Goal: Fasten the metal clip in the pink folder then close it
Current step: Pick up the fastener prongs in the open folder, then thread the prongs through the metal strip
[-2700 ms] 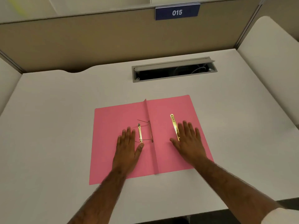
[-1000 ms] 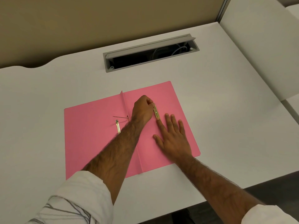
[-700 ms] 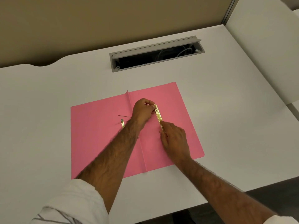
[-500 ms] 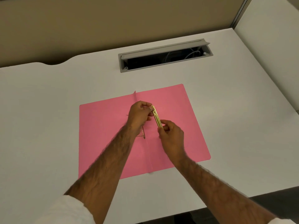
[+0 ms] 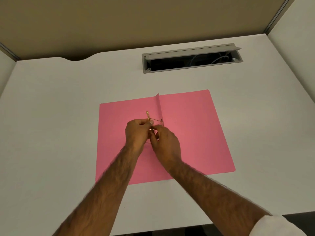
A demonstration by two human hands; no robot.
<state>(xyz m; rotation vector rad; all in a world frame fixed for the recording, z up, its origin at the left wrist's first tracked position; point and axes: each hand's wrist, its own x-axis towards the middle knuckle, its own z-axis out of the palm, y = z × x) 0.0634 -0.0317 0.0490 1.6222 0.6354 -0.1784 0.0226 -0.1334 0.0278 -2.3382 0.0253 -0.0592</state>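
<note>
A pink folder (image 5: 190, 133) lies open and flat on the white desk (image 5: 51, 133), its centre fold standing up as a low ridge. Just left of the fold, both hands meet over the gold metal clip (image 5: 148, 115). My left hand (image 5: 137, 133) pinches the clip bar from the left, and my right hand (image 5: 165, 143) pinches it from the right. The bar's far end sticks out above my fingers. A thin wire prong runs from the bar to a hole by the fold. The rest of the clip is hidden under my fingers.
A grey cable slot (image 5: 192, 58) with its lid tipped open is set into the desk beyond the folder. Beige partition walls (image 5: 136, 23) close off the back, and a white side panel (image 5: 300, 48) stands at the right.
Both hands lifted the loose gold bar from the right half of the folder and carried it left across the fold to the prongs. The camera view shifted slightly.
</note>
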